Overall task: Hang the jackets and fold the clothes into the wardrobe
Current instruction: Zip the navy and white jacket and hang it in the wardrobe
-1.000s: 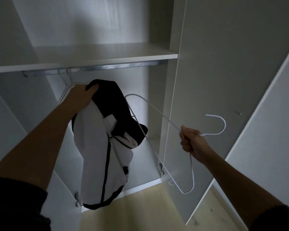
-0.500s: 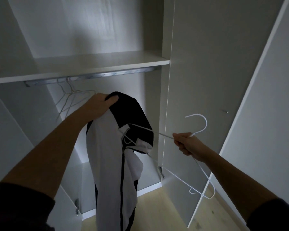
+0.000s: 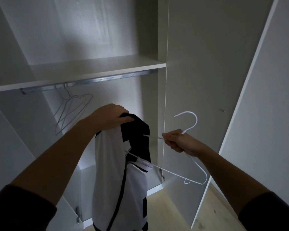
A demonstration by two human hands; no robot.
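A white jacket [image 3: 110, 172] with black shoulders and a black zip hangs down in front of the open wardrobe. My left hand [image 3: 109, 118] grips it at the top by the black shoulder. My right hand [image 3: 178, 140] holds a white wire hanger [image 3: 190, 124] just under its hook. The hanger's left arm is pushed into the jacket's black upper part; its right arm and bottom bar stick out to the right. A metal rail [image 3: 93, 80] runs under the shelf.
Several bare wire hangers [image 3: 70, 110] hang on the rail at the left. A white shelf [image 3: 83, 70] spans the compartment above. An open wardrobe door [image 3: 257, 114] stands at the right, another door edge at lower left. Light wood floor [image 3: 165, 210] lies below.
The hanger has swung upright and its left arm has gone deeper into the jacket. My left hand has moved right and down with the jacket, closer to my right hand.
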